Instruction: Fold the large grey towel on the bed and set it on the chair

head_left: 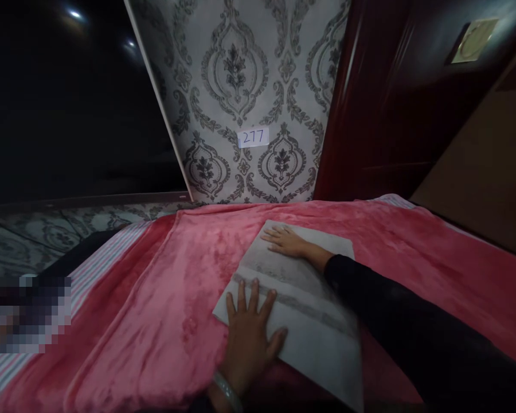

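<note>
A pale grey flat sheet with crosswise creases and a darker band lies on the pink blanket. I cannot tell if it is paper or cloth. My left hand, with a bracelet at the wrist, rests on its near left part, fingers spread. Farther up, my right hand lies flat on the sheet's far part, its fingers stretched out to the left. Neither hand grips anything. My right sleeve hides some of the sheet's right side.
Behind the blanket stands a patterned wall with a paper label reading 277. A dark screen is at the left, a dark red wooden panel at the right. Striped cloth shows at the blanket's left edge. A pixelated patch covers the lower left.
</note>
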The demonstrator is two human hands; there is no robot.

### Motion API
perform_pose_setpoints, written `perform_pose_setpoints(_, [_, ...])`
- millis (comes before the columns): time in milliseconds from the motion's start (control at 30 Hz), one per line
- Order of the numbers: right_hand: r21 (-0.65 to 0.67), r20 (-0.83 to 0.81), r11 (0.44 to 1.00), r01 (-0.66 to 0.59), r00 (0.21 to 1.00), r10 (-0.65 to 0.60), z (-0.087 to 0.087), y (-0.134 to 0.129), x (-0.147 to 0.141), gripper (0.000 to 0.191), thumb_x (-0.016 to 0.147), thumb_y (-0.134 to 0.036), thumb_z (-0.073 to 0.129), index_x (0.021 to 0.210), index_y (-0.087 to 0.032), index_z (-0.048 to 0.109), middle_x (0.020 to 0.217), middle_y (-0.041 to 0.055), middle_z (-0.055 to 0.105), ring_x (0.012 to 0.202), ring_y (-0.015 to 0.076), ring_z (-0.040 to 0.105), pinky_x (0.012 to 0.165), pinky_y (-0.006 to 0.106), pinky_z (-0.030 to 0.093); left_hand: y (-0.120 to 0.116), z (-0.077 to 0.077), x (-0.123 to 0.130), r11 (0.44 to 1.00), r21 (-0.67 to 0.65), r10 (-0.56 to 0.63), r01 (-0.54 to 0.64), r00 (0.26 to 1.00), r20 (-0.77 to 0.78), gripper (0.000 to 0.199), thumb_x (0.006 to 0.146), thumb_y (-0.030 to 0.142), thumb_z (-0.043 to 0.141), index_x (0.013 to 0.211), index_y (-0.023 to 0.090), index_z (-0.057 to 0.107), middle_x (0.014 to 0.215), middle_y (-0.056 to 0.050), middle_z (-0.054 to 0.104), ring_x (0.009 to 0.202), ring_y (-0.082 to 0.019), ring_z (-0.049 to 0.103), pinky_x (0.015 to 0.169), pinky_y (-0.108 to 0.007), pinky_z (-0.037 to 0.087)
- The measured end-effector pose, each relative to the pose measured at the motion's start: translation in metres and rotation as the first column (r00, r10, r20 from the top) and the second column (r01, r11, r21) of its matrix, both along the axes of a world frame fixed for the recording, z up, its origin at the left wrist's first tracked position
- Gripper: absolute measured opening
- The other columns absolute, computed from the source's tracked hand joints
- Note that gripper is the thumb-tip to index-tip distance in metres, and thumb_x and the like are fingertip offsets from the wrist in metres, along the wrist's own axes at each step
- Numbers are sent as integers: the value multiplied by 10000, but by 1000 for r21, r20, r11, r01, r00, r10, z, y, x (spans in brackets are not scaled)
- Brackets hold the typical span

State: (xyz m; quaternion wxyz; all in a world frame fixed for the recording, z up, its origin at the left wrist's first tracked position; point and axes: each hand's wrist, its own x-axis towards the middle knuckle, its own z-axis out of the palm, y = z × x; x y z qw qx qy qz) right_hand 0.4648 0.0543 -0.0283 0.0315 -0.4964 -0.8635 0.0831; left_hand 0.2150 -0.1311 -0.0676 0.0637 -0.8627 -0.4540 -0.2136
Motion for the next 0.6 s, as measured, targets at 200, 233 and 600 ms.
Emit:
perform_pose_setpoints(200, [-7,-32,980,200,979,-200,-8,39,22,601,1036,-549,270,1600,-343,258,1674,18,157,1534,325,132,1212,592,152,-1,-4,-2,1000,-3,-8,8,1000,-7,729,881,519,602,1552,368,361,1675,-74,216,1507,-459,170,1125,-724,231])
perform_pose_setpoints(233, [-15,-37,973,228,973,-229,-10,42,24,601,1036,-547,262,1601,-342,255,1671,17,168,1533,326,138,1213,591,154,-1,-4,-2,1000,-5,-8,8,1000,-5,731,881,525,600,1553,370,359,1675,-72,213,1507,-458,172,1125,-724,233])
perform_pose_setpoints(600, [95,-72,963,254,966,-248,22,3,11,626,1035,-555,264,1607,-301,250,1677,66,124,1540,334,80,1198,646,108,3,-6,-2,1000,25,-1,1,1000,-5,681,890,469,614,1529,348,413,1651,-106,277,1498,-462,207,1099,-734,263])
